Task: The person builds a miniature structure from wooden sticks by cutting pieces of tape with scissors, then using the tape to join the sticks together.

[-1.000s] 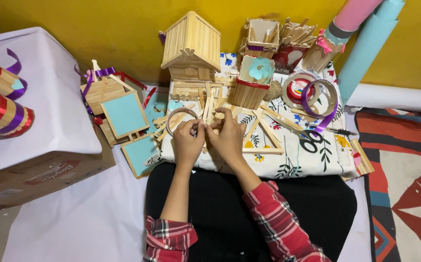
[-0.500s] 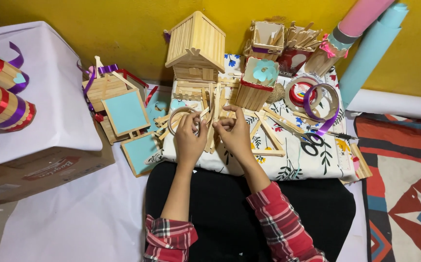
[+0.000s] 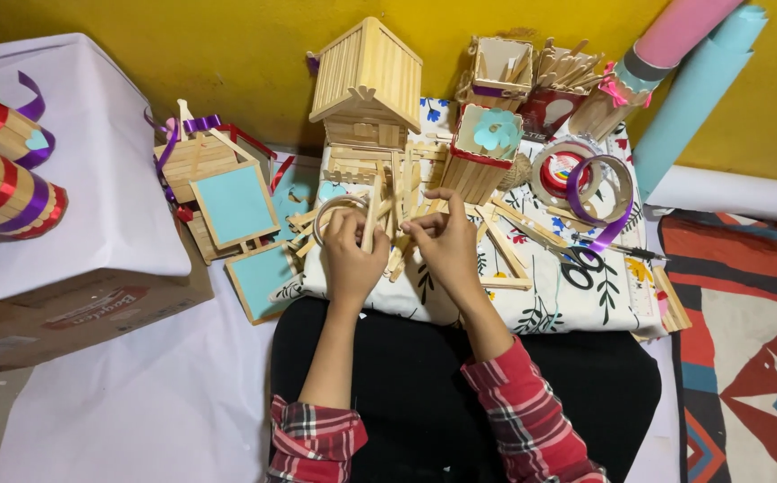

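Two hands work over a pile of craft sticks (image 3: 496,234) on the floral cloth (image 3: 576,300). The left hand (image 3: 352,255) is closed around one upright stick (image 3: 371,215), beside a tape ring (image 3: 333,211). The right hand (image 3: 446,241) is loosely curled, fingertips pinching among the sticks; what it grips cannot be determined. A stick house (image 3: 368,85) stands behind.

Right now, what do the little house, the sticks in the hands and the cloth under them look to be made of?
The little house looks built from flat pale wooden sticks, unpainted and matte; the slat lines show on the roof. The sticks held by the left hand and right hand seem to be the same bare light wood. The cloth looks like white printed fabric with flowers and leaves, soft and slightly wrinkled.
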